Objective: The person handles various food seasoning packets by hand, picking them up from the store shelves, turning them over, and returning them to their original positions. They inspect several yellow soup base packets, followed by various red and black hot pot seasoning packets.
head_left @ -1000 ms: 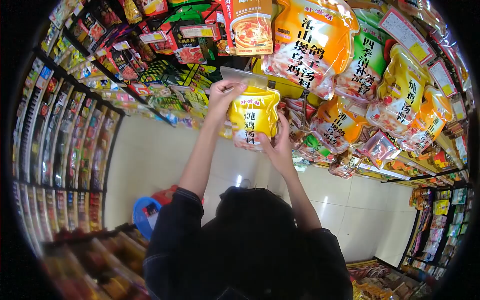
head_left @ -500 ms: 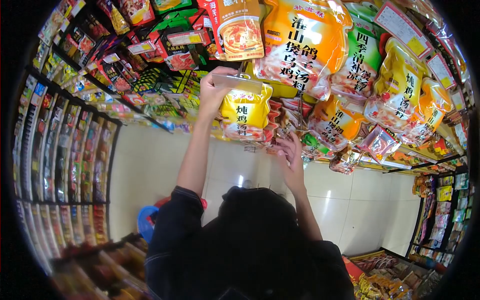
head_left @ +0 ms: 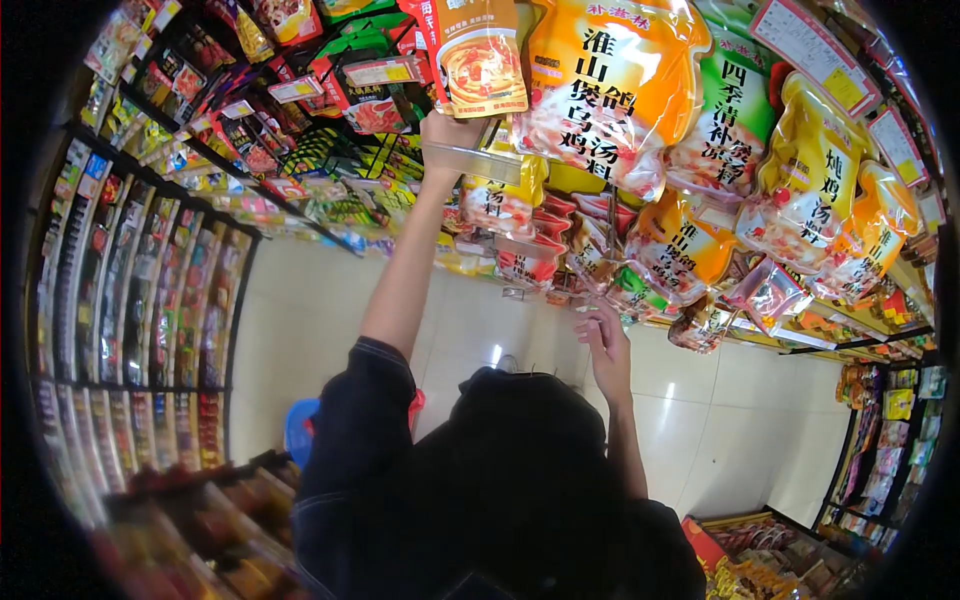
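Observation:
My left hand (head_left: 452,138) reaches in behind a clear plastic label holder (head_left: 470,163), under a hanging orange-brown soup packet (head_left: 482,62). Its fingers are hidden there, so what it holds, if anything, does not show. Close by hangs a yellow soup-seasoning packet (head_left: 500,200), partly covered by the label holder. Lower and to the right, my right hand (head_left: 604,338) is held open over the floor with fingers apart and nothing in it. Just above it hang small red packets (head_left: 530,262) and a green-and-white packet (head_left: 637,285).
Large orange (head_left: 620,80) and green (head_left: 725,110) seasoning pouches hang along the rack. Price cards (head_left: 815,55) stick out at upper right. Stocked shelves (head_left: 130,300) stand at left, with more shelves (head_left: 890,420) at right. A blue round container (head_left: 299,430) is on the tiled floor.
My left hand has moved up and deeper in behind the packets. The yellow packet near it now sits further behind the label holder. My right hand has dropped slightly away from the hanging packets.

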Demonstrator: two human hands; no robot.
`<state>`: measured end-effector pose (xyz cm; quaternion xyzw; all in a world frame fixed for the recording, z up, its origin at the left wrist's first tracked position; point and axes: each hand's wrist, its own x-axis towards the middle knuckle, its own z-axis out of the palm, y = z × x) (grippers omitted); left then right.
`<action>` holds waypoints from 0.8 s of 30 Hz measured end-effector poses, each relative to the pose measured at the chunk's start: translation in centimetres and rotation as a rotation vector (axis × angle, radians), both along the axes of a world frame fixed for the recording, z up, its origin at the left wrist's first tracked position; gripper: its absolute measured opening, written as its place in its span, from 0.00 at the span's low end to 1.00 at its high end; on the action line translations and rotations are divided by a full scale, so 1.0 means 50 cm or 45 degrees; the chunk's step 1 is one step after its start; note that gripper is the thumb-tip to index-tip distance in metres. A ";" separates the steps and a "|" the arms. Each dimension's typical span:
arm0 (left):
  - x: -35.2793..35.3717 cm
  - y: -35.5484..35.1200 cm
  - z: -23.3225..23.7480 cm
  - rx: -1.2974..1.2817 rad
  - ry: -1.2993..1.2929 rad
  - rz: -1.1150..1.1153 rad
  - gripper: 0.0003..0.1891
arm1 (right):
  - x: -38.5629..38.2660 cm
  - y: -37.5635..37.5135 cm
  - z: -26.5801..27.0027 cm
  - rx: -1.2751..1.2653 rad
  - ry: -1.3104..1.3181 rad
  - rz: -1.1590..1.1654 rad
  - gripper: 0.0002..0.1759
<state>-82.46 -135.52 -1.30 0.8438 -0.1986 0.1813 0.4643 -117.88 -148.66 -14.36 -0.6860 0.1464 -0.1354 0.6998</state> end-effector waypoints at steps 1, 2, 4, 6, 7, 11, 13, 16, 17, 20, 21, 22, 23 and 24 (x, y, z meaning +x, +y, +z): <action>0.000 -0.007 -0.001 0.046 -0.073 0.076 0.15 | -0.009 -0.004 -0.003 0.004 0.020 0.000 0.20; 0.001 -0.012 -0.001 0.091 -0.148 0.151 0.17 | -0.019 -0.009 -0.006 -0.030 0.047 0.000 0.19; 0.005 -0.012 -0.032 0.043 -0.381 0.089 0.20 | -0.032 -0.020 -0.009 -0.103 0.100 -0.002 0.16; -0.009 -0.028 -0.093 -0.150 -0.793 0.132 0.23 | -0.035 -0.028 -0.003 -0.160 0.076 -0.018 0.14; -0.027 -0.044 -0.105 -0.254 -0.864 0.141 0.25 | -0.045 -0.036 0.004 -0.200 0.076 -0.053 0.13; -0.176 -0.042 -0.059 -0.231 -0.615 0.124 0.29 | -0.076 -0.093 0.158 -0.552 -0.067 -0.319 0.09; -0.219 -0.010 -0.149 -0.320 -0.259 0.136 0.20 | -0.094 -0.141 0.228 -0.829 -0.266 -0.572 0.12; -0.351 0.030 -0.209 -0.218 -0.107 -0.083 0.14 | -0.124 -0.213 0.326 -1.080 -0.396 -0.855 0.18; -0.400 0.042 -0.237 -0.188 -0.022 -0.147 0.11 | -0.126 -0.228 0.353 -1.115 -0.432 -0.936 0.23; -0.519 0.057 -0.299 -0.140 0.219 -0.352 0.09 | -0.112 -0.257 0.421 -1.361 -0.385 -1.006 0.40; -0.536 0.068 -0.322 -0.091 0.285 -0.365 0.09 | -0.103 -0.264 0.435 -1.461 -0.352 -1.012 0.44; -0.546 0.076 -0.350 -0.041 0.349 -0.376 0.09 | -0.092 -0.273 0.437 -1.516 -0.335 -0.983 0.47; -0.556 0.084 -0.383 0.008 0.413 -0.386 0.09 | -0.081 -0.281 0.440 -1.572 -0.319 -0.953 0.49; -0.558 0.098 -0.423 0.025 0.407 -0.374 0.08 | -0.071 -0.286 0.442 -1.630 -0.303 -0.919 0.52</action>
